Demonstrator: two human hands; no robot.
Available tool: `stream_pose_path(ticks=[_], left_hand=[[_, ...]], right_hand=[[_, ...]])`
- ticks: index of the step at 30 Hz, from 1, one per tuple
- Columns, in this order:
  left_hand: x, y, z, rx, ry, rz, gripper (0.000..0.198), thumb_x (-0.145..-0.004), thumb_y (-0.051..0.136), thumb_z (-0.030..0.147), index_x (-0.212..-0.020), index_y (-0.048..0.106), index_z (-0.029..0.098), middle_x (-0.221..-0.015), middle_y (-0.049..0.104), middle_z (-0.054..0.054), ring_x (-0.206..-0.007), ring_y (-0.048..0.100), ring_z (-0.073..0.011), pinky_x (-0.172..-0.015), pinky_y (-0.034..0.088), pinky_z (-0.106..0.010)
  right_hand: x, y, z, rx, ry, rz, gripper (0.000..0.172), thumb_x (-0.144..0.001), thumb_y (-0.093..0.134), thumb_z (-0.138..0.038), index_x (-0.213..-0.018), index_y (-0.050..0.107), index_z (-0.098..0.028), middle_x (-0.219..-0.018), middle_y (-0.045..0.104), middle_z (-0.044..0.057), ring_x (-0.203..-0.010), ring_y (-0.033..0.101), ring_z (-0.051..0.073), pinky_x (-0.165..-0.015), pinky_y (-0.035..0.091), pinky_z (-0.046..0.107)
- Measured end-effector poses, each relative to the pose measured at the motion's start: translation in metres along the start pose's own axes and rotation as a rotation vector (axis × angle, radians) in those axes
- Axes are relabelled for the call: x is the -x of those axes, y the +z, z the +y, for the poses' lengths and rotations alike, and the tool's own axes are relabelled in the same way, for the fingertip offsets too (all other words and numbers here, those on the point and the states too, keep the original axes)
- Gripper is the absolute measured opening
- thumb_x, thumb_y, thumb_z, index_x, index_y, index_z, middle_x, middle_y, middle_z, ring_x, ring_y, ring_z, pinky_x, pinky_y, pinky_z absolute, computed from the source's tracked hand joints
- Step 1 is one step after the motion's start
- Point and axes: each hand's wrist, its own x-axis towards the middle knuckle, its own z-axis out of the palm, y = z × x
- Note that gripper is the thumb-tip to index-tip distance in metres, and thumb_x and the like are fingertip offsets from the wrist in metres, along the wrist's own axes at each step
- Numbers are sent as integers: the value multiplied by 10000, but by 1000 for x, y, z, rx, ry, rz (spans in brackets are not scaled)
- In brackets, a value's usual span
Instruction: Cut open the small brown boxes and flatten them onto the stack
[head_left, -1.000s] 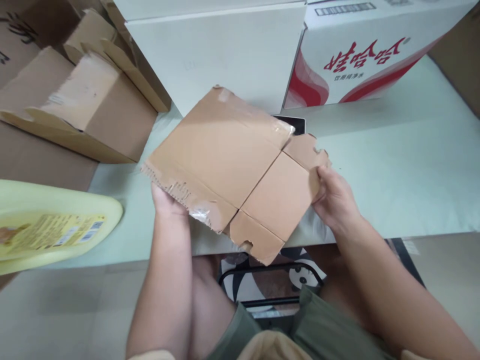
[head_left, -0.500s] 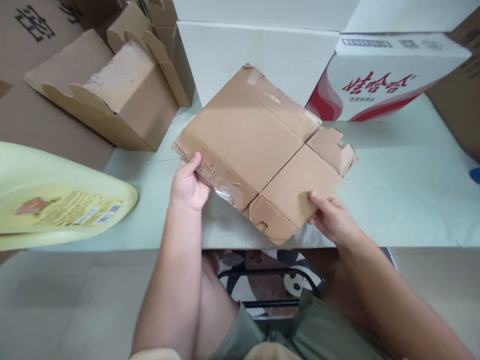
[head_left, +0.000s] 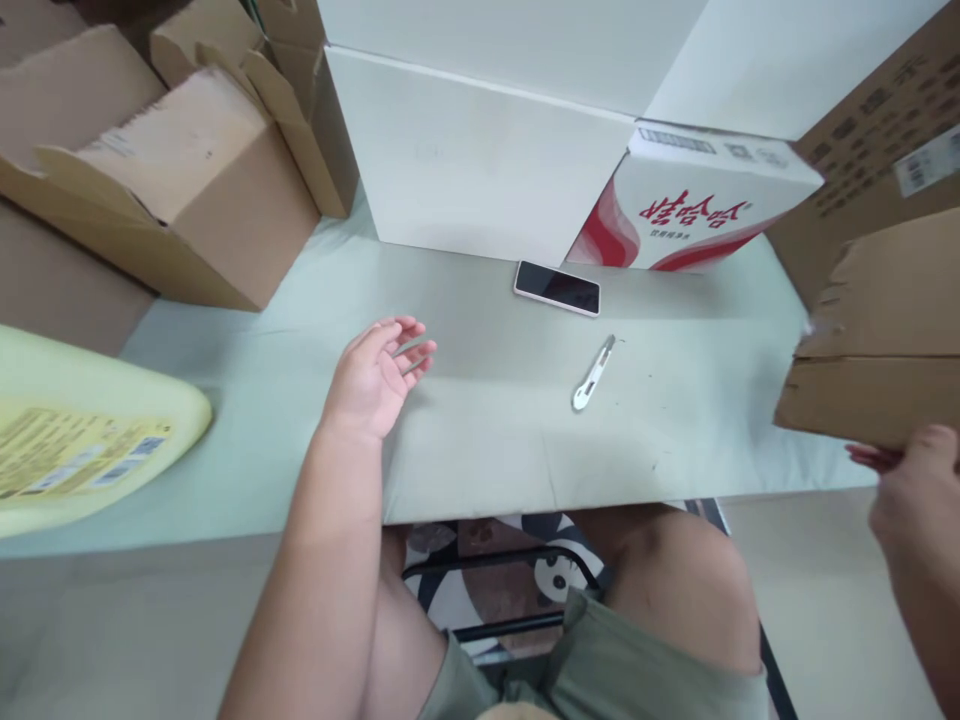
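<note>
At the right edge of the view my right hand (head_left: 915, 490) grips the lower edge of a flattened cardboard box (head_left: 885, 330); part of the cardboard runs out of the picture. My left hand (head_left: 382, 375) hovers over the pale green table cover (head_left: 465, 440), fingers loosely curled and apart, holding nothing. Between the hands lies a white utility knife (head_left: 593, 374), its tip pointing away from me. Behind the knife a phone (head_left: 557, 288) rests with its dark screen up.
Open cardboard boxes (head_left: 187, 190) stand at the back left. A pale yellow plastic jug (head_left: 90, 430) lies at the left edge. White panels (head_left: 480, 150) and a red-and-white carton (head_left: 690, 205) line the back. A large printed brown box (head_left: 855, 170) stands at the right.
My left hand has let go of the flattened cardboard. My right hand has carried it far to the right, uncovering the phone and utility knife. The view has shifted slightly right.
</note>
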Motion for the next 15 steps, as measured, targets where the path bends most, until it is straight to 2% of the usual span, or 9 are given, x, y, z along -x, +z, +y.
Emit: stream_pose_path(ticks=[1, 3, 4, 6, 8, 10, 11, 13, 15], left_hand=[[0, 2, 0, 2, -9, 11, 166, -709, 775, 280, -795, 660, 196, -919, 714, -43, -772, 694, -185, -749, 547, -326], [-1, 5, 0, 2, -21, 34, 143, -710, 765, 266, -771, 658, 193, -891, 705, -38, -731, 671, -172, -730, 538, -325], [-2, 7, -1, -2, -21, 43, 128, -717, 756, 260, -763, 657, 194, -881, 702, -37, -719, 664, -171, -725, 536, -328], [-5, 8, -1, -16, -18, 52, 102, -735, 740, 254, -754, 658, 196, -860, 695, -38, -707, 656, -172, -720, 535, -334], [-8, 8, -2, -34, -20, 61, 82, -753, 725, 254, -753, 666, 196, -840, 689, -42, -694, 651, -172, -713, 536, -334], [-12, 6, -3, -49, -19, 62, 81, -768, 717, 263, -758, 672, 197, -830, 686, -45, -687, 647, -173, -705, 539, -333], [-14, 4, -4, -56, -14, 58, 81, -772, 716, 266, -763, 672, 200, -828, 686, -46, -687, 647, -176, -702, 541, -333], [-19, 1, -4, -64, 1, 43, 82, -776, 718, 273, -776, 674, 204, -826, 684, -50, -691, 650, -182, -694, 546, -328], [-22, -1, -4, -67, 2, 26, 84, -767, 725, 272, -780, 678, 204, -826, 684, -56, -693, 651, -182, -682, 552, -315]], right_hand=[[-18, 10, -4, 139, -67, 95, 441, -732, 727, -736, -688, 570, -326, -921, 744, 253, -938, 777, 474, -456, 414, 578], [-52, 43, -20, 357, -109, 77, 472, -793, 680, -715, -632, 541, -294, -874, 732, 340, -932, 777, 522, -545, 442, 643], [-68, 63, -30, 453, -108, 65, 441, -856, 664, -630, -619, 560, -273, -873, 732, 361, -970, 775, 530, -588, 448, 647], [-96, 105, -50, 609, -127, 61, 356, -931, 662, -380, -610, 603, -236, -919, 742, 372, -1116, 755, 509, -732, 467, 643], [-117, 143, -64, 656, -148, 27, 266, -913, 691, -213, -648, 664, -195, -984, 756, 355, -1212, 726, 476, -833, 463, 616], [-130, 172, -69, 659, -134, -43, 96, -849, 750, -113, -760, 737, -148, -1064, 768, 320, -1177, 739, 426, -808, 464, 565], [-133, 183, -68, 651, -118, -88, 67, -808, 789, -91, -858, 770, -131, -1114, 770, 298, -1122, 752, 391, -770, 463, 534], [-136, 197, -63, 622, -85, -182, 398, -720, 868, -89, -1107, 788, -140, -1236, 754, 267, -994, 753, 307, -710, 452, 477], [-133, 204, -57, 600, -66, -246, 632, -688, 904, -121, -1295, 737, -172, -1341, 714, 272, -893, 726, 232, -687, 433, 445]])
